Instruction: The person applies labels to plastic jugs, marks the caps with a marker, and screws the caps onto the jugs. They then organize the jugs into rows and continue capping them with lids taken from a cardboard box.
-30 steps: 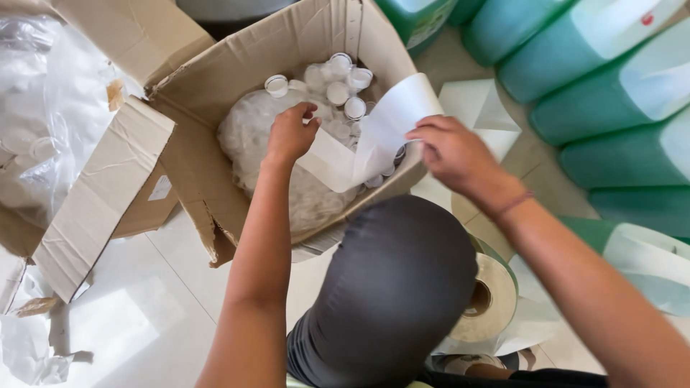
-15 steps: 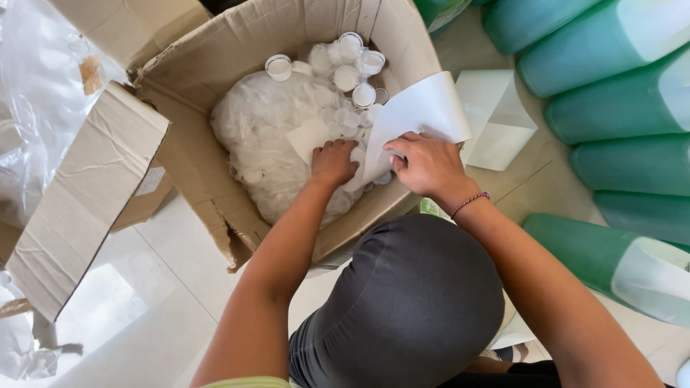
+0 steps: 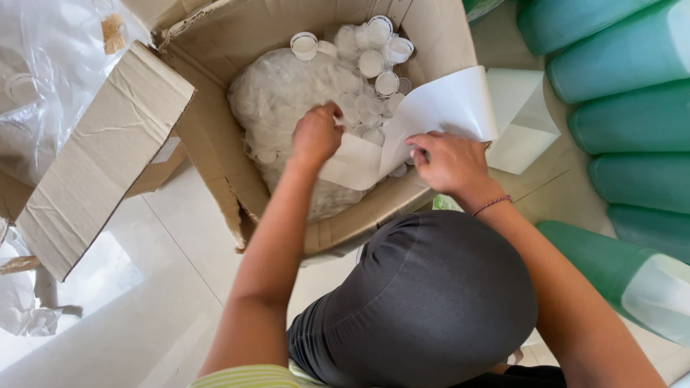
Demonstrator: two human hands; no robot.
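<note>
An open cardboard box [image 3: 215, 154] holds a clear plastic bag [image 3: 277, 97] full of white caps, with several loose white caps [image 3: 374, 61] at its far side. My left hand [image 3: 315, 135] reaches into the box, fingers closed on the near end of a white paper strip [image 3: 431, 115]. My right hand [image 3: 449, 164] pinches the same strip at the box's right rim. The strip folds upward between the two hands. My knee in dark grey fabric [image 3: 424, 302] sits below the box.
Several green plastic jugs [image 3: 625, 115] lie stacked at the right. Box flaps [image 3: 93, 158] spread left over crumpled clear plastic [image 3: 43, 79]. A white folded sheet [image 3: 521, 118] lies beside the box. Pale tiled floor [image 3: 136, 316] stretches at the lower left.
Both hands came down into the box and closer together. The left hand, earlier above the caps, now grips the strip's near end; the right hand has drawn nearer along the strip.
</note>
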